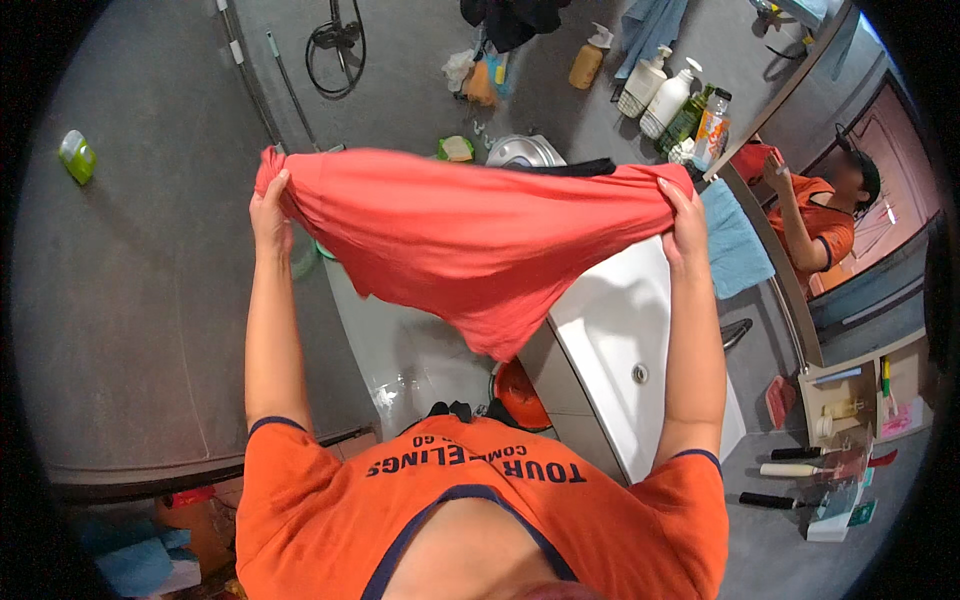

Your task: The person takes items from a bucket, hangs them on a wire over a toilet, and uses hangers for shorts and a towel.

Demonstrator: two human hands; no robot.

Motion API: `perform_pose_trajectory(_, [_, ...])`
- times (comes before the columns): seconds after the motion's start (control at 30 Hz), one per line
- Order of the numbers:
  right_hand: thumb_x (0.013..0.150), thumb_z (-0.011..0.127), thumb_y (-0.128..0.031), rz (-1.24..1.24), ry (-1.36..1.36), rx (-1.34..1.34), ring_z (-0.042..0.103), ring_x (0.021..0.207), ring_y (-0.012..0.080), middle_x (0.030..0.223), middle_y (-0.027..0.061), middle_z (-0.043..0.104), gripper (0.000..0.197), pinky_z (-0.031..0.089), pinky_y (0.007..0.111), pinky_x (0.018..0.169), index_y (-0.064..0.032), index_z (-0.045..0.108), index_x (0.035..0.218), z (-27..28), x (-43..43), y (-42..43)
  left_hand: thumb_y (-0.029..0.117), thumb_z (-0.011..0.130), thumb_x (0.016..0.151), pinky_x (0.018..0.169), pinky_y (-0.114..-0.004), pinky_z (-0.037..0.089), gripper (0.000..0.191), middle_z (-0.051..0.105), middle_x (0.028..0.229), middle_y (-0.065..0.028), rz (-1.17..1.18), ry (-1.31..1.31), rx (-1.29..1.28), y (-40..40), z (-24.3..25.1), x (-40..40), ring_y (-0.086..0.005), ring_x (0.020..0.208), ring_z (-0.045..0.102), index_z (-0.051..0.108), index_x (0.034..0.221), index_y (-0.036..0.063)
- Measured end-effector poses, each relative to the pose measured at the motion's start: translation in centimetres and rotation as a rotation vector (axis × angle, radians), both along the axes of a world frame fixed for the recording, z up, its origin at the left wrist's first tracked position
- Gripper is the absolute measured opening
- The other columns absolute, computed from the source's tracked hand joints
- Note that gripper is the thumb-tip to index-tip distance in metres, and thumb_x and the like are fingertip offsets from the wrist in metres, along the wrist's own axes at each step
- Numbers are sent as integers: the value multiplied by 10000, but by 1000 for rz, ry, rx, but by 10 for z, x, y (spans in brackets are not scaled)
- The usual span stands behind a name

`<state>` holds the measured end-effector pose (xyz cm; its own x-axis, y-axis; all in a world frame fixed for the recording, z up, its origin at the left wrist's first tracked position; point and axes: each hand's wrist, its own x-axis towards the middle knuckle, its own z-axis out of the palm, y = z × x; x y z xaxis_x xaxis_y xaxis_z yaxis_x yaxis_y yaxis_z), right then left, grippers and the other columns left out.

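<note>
A coral-red cloth (450, 217), perhaps a garment, is stretched between my two raised hands. My left hand (271, 219) grips its bunched left corner, thumb towards me. At the other end my right hand (684, 229) clasps the gathered right corner. The fabric spans wide along the top and hangs in folds to a drooping point near the middle. Behind its upper right edge shows a black strip (570, 167); whether it belongs to the cloth I cannot tell. Part of the white washbasin (637, 322) is hidden behind the cloth.
Pump bottles (667, 97) stand on a corner shelf beyond my right hand. A blue towel (735, 240) hangs beside the mirror (840, 172). Below the cloth, a red basin (519, 397) sits by the vanity cabinet. A shower hose (335, 52) hangs on the far wall.
</note>
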<state>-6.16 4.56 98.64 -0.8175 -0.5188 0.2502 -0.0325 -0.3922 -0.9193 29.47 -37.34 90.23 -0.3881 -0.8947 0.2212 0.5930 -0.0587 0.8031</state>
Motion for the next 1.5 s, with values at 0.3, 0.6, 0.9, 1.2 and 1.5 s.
perform_pose_trajectory(0.3, [898,502,-164,81,180,-233,602,999,241,1093,135,612,283,457,374,914,17,563,1106,83,35,12,127,480,824,971,-357,399,501,486,1280,-118,85,44,-473,44,115,29,-234,1167,482,418,1308,16])
perform_pose_trajectory(0.6, [890,439,-156,390,-440,296,619,900,206,1035,96,621,313,500,311,812,22,540,1127,-113,106,-57,177,452,894,904,-355,454,298,624,1058,-96,-383,-507,92,92,-63,36,-204,997,587,595,1071,-16])
perform_pose_trajectory(0.9, [899,510,-324,542,-345,-298,429,1207,252,1325,137,425,565,338,405,1026,-9,343,1338,-38,73,-15,522,415,891,1007,-438,364,611,477,1281,-134,8,95,71,42,22,68,-270,1165,475,436,1280,50])
perform_pose_trajectory(1.2, [907,389,-554,456,-914,-436,489,1147,280,1257,155,497,650,366,436,997,-27,400,1287,-86,165,-83,467,400,922,1044,-448,325,611,412,1357,-147,-548,10,745,167,-54,37,-304,1241,414,381,1310,-5])
perform_pose_trajectory(1.5, [782,437,-688,542,896,914,478,1048,472,920,371,561,840,457,489,813,130,622,817,-51,234,-90,623,340,864,1029,-429,334,768,426,1336,-147,-653,159,331,252,-62,-39,-283,1217,424,327,1351,30])
